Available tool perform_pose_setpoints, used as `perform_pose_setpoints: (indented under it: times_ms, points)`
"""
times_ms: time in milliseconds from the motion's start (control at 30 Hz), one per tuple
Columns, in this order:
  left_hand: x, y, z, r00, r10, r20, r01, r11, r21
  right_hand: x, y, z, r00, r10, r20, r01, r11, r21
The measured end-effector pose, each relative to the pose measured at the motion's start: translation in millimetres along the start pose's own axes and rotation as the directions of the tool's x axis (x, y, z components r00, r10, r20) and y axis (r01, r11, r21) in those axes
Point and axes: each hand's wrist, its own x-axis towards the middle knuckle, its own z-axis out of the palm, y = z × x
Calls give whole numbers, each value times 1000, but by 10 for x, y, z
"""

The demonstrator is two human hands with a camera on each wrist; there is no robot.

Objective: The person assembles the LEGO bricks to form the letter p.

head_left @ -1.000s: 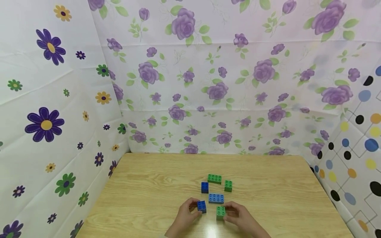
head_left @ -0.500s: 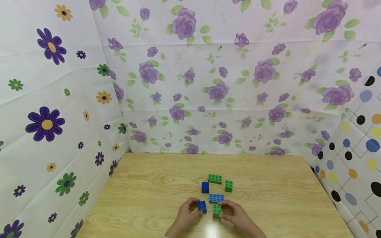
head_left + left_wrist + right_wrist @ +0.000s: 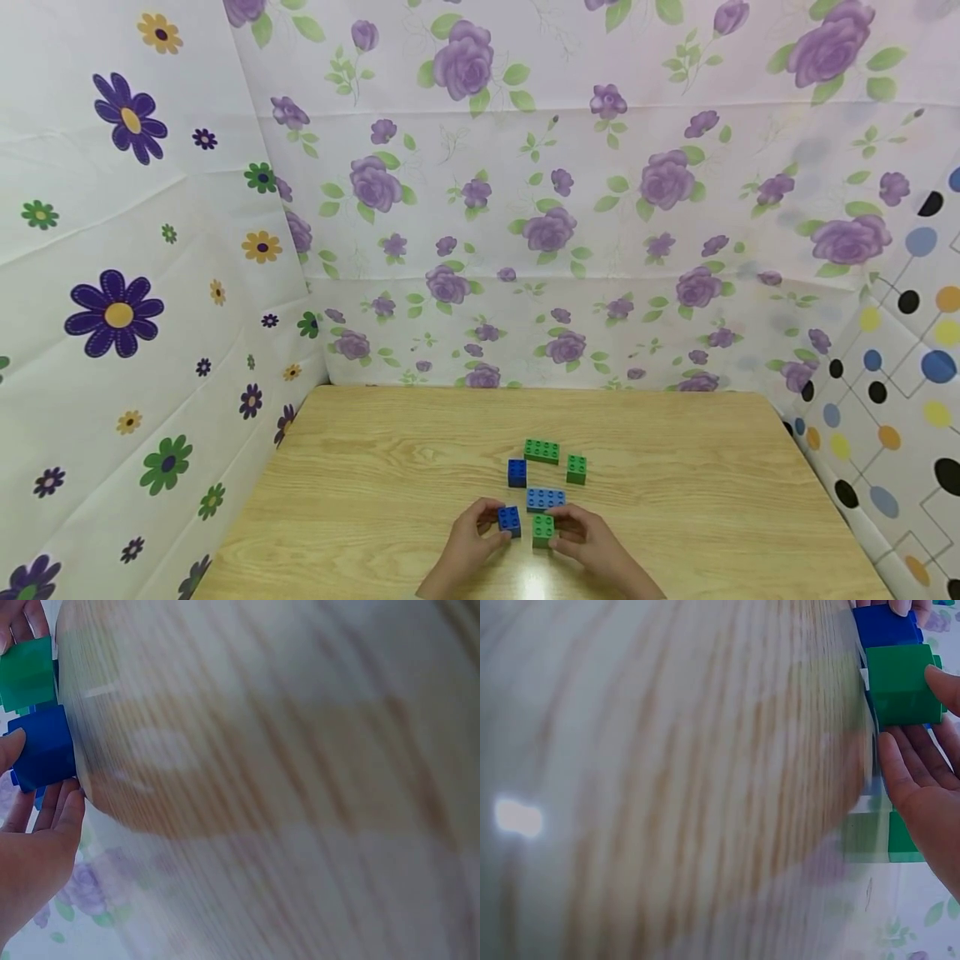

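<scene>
My left hand (image 3: 471,540) grips a small blue toy building brick (image 3: 509,522) between thumb and fingers, studs up. A small green brick (image 3: 543,532) is in the thumb and fingers of my right hand (image 3: 592,546), a short gap to the right of the blue one. In the left wrist view the thumb presses the near face of the blue brick (image 3: 46,748). The right wrist view has the thumb on the green brick (image 3: 904,684), its fingers curled behind. Just beyond both hands lies a long light-blue brick (image 3: 545,499), partly covered by the right fingertips.
Farther back on the wooden table (image 3: 360,500) are another small blue brick (image 3: 517,472), a long green brick (image 3: 542,451) and a small green brick (image 3: 576,469). A flowered cloth (image 3: 480,242) hangs behind the table, with patterned cloths at both sides.
My right hand has slid left with the green brick, narrowing the gap to the blue brick. The left hand and the other bricks stay where they were.
</scene>
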Motion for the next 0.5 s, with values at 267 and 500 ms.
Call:
perform_pose_setpoints:
  times_ms: [267, 500]
  points:
    - [9, -22, 5, 1000, -16, -17, 16, 1000, -10, -11, -30, 29, 1000, 3, -1, -3, 1000, -14]
    - [5, -11, 0, 1000, -15, -27, 15, 1000, -6, -4, -25, 35, 1000, 9, -4, -9, 1000, -19]
